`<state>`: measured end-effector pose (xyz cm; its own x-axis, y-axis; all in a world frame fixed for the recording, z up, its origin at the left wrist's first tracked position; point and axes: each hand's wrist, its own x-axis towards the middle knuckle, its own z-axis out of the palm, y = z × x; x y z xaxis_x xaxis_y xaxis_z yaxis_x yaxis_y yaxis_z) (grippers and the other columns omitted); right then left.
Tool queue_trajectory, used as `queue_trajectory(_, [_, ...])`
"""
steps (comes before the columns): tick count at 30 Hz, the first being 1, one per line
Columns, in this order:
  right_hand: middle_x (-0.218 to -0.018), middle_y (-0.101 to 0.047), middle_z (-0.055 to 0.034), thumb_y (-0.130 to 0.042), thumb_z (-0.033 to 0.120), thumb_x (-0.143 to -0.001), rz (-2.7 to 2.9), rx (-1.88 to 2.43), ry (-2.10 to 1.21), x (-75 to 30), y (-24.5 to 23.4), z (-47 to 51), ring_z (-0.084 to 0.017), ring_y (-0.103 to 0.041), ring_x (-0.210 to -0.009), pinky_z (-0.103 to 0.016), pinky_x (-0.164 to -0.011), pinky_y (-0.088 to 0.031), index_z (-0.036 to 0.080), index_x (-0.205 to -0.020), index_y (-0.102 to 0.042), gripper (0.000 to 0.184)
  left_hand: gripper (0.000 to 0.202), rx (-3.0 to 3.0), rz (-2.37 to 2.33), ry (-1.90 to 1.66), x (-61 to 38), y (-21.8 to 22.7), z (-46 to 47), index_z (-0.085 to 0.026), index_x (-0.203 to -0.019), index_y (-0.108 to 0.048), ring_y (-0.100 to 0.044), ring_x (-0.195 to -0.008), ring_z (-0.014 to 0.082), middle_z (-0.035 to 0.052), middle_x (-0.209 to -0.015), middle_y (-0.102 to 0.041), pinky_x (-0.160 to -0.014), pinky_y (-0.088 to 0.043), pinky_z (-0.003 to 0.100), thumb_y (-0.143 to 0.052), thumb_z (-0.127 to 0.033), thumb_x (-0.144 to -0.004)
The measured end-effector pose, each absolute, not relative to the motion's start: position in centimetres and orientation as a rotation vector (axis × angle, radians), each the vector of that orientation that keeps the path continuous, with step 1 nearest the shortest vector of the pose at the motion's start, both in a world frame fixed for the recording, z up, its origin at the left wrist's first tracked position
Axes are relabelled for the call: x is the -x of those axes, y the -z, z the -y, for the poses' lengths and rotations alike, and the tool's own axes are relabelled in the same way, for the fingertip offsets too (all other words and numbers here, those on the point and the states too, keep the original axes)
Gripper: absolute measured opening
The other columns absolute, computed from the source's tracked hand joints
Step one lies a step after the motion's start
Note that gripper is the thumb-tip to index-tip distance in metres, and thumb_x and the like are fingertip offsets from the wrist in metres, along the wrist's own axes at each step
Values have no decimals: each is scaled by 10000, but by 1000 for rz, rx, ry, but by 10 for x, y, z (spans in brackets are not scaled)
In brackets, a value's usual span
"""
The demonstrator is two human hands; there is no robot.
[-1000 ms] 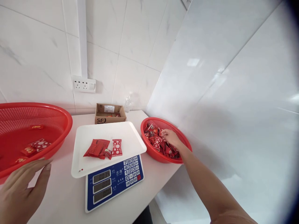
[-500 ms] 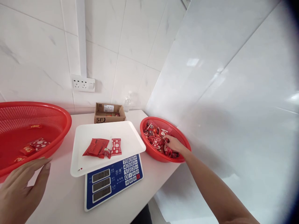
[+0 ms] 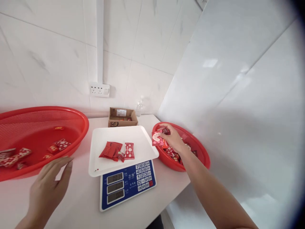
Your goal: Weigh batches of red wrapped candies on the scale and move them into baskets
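Observation:
My right hand (image 3: 173, 138) pinches red-and-pink candy packets (image 3: 157, 139) over the near-left rim of the right red basket (image 3: 202, 156). A darker wrapped piece shows between its fingers. More wrapped candies (image 3: 170, 151) fill that basket below. Beside the left red basket (image 3: 82, 127), my left hand (image 3: 53, 179) hovers with thumb and fingers apart, holding nothing. Between the hands stands a digital scale (image 3: 128, 184) with a white tray (image 3: 140, 136). On the tray lie a large red packet (image 3: 111, 150), a small candy (image 3: 120, 156) and a white-dotted red packet (image 3: 129, 150).
Several wrapped candies (image 3: 62, 144) lie in the left basket. Behind the scale sits a small cardboard box (image 3: 122, 122), with a clear plastic bottle (image 3: 139, 107) next to it. The white table (image 3: 81, 200) meets tiled walls; a wall socket (image 3: 100, 90) is above.
My right hand has come up out of the candies and moved left, now with packets in its fingers. The view has swung left, showing more of the left basket.

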<state>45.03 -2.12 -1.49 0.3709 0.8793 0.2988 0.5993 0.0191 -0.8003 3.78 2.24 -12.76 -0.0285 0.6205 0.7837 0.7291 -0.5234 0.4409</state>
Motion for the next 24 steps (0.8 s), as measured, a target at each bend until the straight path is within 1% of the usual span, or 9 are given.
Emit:
queue_trajectory(3, [-957,-672,-8,-649,303,-708,1425,1549,-520,-403,24,-12,-171,-634,-852,-344,-803,-515,238,-1128,-565,433,176,2115,1396,1491,-42,112,-14,-226,-923,-637,-663,-862,210,45,-910,-705,-753,-501,311,-497,-326,-884])
queue_trajectory(5, [-947,-666,-5,-636,301,-721,1471,1495,-584,-377,31,-30,-163,-628,-829,-336,-788,-516,235,-1161,-551,453,164,2114,1386,1474,-42,109,-13,-220,-917,-637,-663,-853,189,45,-899,-706,-751,-502,288,-497,-301,-889])
queue_trajectory(9, [-926,-650,-1,-628,244,-712,1537,1496,-585,-349,40,-49,-159,-600,-803,-352,-825,-486,226,-1134,-584,425,163,2103,1422,1456,-39,110,-12,-203,-924,-637,-659,-853,184,55,-894,-705,-739,-501,278,-495,-278,-898])
queue_trajectory(12, [-874,-636,12,-624,228,-712,1558,1528,-558,-350,44,-49,-155,-582,-772,-365,-830,-477,231,-1125,-597,414,159,2116,1437,1453,-38,111,-11,-196,-936,-633,-654,-859,180,56,-900,-701,-732,-497,272,-494,-266,-900])
queue_trajectory(17, [-975,-642,-23,-594,309,-760,1535,1567,-573,-368,46,-41,-158,-603,-790,-369,-768,-523,224,-1198,-539,449,148,2152,1408,1482,-40,112,-13,-204,-925,-637,-657,-850,173,44,-888,-705,-751,-496,273,-502,-257,-893])
queue_trajectory(21, [-975,-646,-13,-594,314,-759,1510,1603,-561,-376,38,-34,-150,-613,-828,-354,-804,-528,234,-1204,-526,457,143,2163,1409,1474,-41,112,-13,-206,-922,-639,-660,-844,172,42,-882,-708,-729,-496,262,-509,-257,-889])
queue_trajectory(22, [-972,-645,-11,-590,318,-762,1511,1613,-561,-377,36,-32,-149,-615,-831,-342,-784,-535,237,-1210,-522,460,142,2162,1410,1472,-41,112,-13,-204,-924,-638,-660,-844,172,43,-882,-708,-725,-497,260,-511,-255,-888])
queue_trajectory(24, [-967,-641,-11,-574,328,-773,1526,1639,-572,-378,32,-29,-150,-619,-804,-313,-698,-547,245,-1230,-511,469,141,2155,1411,1474,-41,111,-13,-205,-924,-638,-662,-839,172,43,-878,-707,-725,-499,260,-511,-252,-888])
